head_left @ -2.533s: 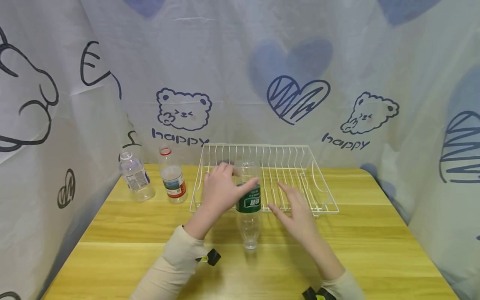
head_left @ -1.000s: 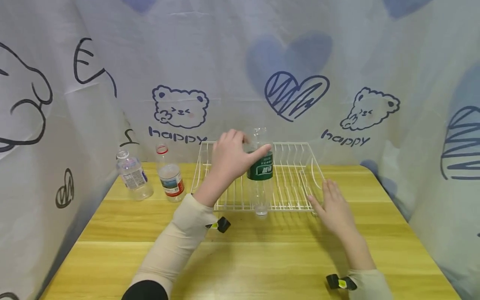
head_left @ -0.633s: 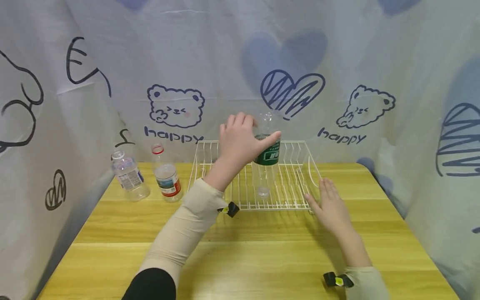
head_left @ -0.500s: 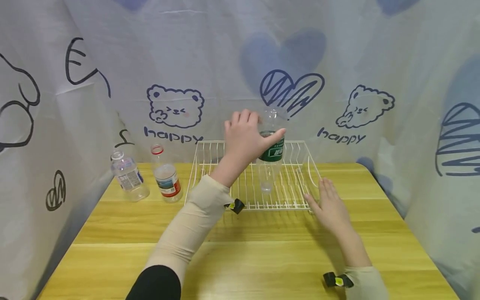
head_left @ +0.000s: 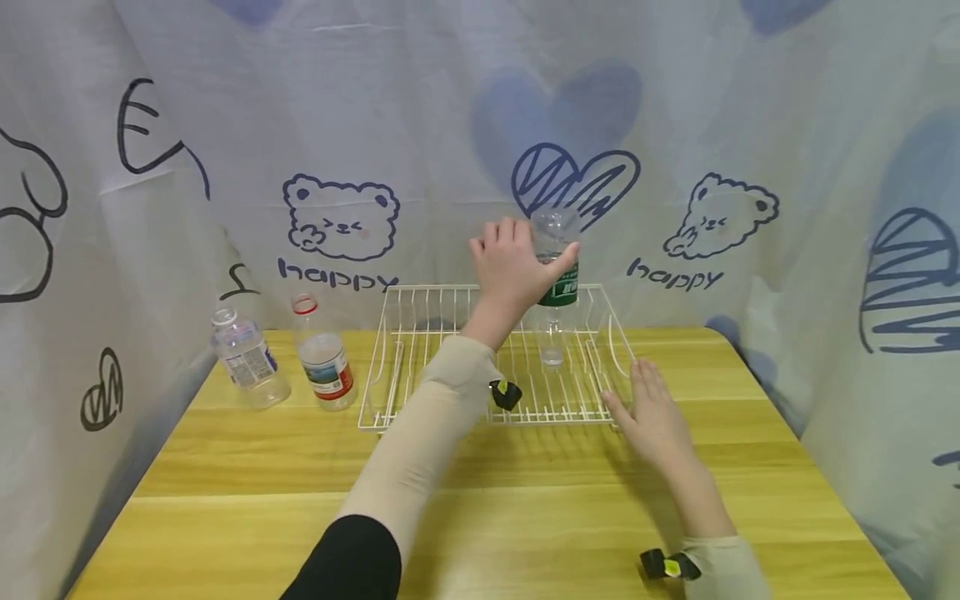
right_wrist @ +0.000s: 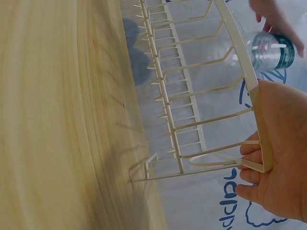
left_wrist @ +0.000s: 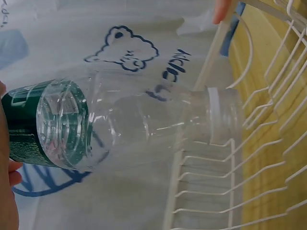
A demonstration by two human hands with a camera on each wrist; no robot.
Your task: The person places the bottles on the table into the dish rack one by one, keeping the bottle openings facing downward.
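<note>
My left hand [head_left: 510, 267] grips a clear plastic bottle [head_left: 562, 290] with a green label. The bottle hangs upside down over the white wire dish rack [right_wrist: 246, 72]. In the left wrist view, the mouth of the bottle [left_wrist: 120, 117] points down at the rack's wires and overlaps them. My right hand [head_left: 660, 425] lies at the rack's right front corner, its fingers straight along the side and its thumb at the front rail. The right wrist view shows fingertips [right_wrist: 249, 176] behind the corner wires.
Left of the rack, a clear bottle with a red neck ring [head_left: 324, 367] stands on the wooden table [head_left: 247, 533]. Farther left is another clear bottle with a white and purple label [head_left: 251, 362]. A printed curtain [head_left: 442, 100] hangs close behind the rack.
My left hand has carried the upturned bottle forward and to the right, from before the rack to over it. My right hand has moved right to the rack's corner and stayed there.
</note>
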